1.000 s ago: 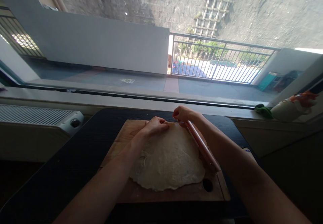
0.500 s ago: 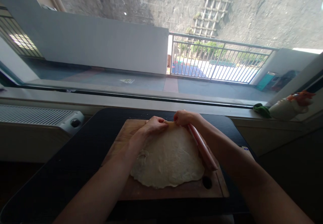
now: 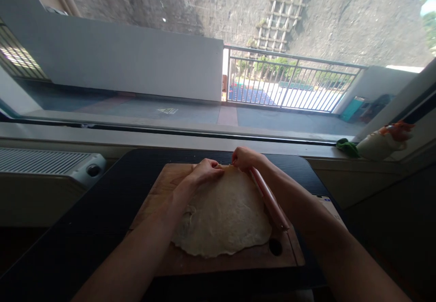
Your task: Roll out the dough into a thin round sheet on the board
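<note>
A wide, thin sheet of dough [image 3: 225, 215] lies flat on a wooden cutting board [image 3: 166, 179]. My left hand [image 3: 206, 170] pinches the far edge of the sheet, left of its middle. Just to the right, my right hand [image 3: 245, 158] has its fingers closed at that same far edge, with the fingertips partly hidden. A reddish rolling pin [image 3: 270, 200] rests slantwise along the right side of the dough, its far end under my right hand and wrist. Near its close end, the board has a round hole [image 3: 275, 247].
The board stands on a black table [image 3: 112, 188] under a window sill [image 3: 190, 144]. A white radiator [image 3: 61, 168] is at the left. On the sill at the right are a pale pot [image 3: 378, 145] and a green cloth-like thing [image 3: 347, 147]. A flat pale object [image 3: 330, 206] lies beyond my right forearm.
The view has shifted slightly, so most things appear a little further left. My right hand has lifted a little at the dough's far edge; my left hand keeps its pinch.
</note>
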Motion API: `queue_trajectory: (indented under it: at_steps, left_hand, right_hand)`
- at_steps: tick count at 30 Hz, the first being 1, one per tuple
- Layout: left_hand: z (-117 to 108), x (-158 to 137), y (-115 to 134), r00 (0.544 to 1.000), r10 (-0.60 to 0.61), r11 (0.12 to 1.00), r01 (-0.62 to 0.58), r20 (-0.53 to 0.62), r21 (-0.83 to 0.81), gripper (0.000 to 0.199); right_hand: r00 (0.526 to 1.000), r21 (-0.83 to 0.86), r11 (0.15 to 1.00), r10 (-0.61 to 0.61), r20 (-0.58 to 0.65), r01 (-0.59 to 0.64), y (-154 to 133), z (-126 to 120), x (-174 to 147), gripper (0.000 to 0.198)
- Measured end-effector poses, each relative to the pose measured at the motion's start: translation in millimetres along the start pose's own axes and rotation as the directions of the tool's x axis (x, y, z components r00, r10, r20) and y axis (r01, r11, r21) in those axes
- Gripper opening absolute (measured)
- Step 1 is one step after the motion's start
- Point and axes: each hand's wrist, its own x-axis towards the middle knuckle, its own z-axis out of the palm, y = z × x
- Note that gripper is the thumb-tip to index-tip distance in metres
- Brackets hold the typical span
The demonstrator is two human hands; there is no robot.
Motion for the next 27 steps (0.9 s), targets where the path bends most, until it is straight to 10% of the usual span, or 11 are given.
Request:
queue_trajectory:
  at_steps: [11, 18, 27]
  left_hand:
    - [-23, 7, -3, 0.978, -0.022, 0.995, 0.042, 0.206, -0.094, 0.039]
    - [-28, 5, -9, 0.999, -0.018, 0.991, 0.025, -0.051, 0.133, 0.028]
    - [-63, -82, -64, 0.969, 0.110, 0.980, -0.143, -0.220, -0.139, 0.032]
  right_hand:
    - [0.958, 0.089, 0.993, 0.102, -0.270, -0.080, 16, -17, -5, 0.026]
    - [0.985, 0.250, 0.967, 0.097, -0.140, -0.060, -16, 7, -14, 0.019]
    - [0.935, 0.606, 0.770, -0.335, 0.120, 0.198, -99, 48, -45, 0.016]
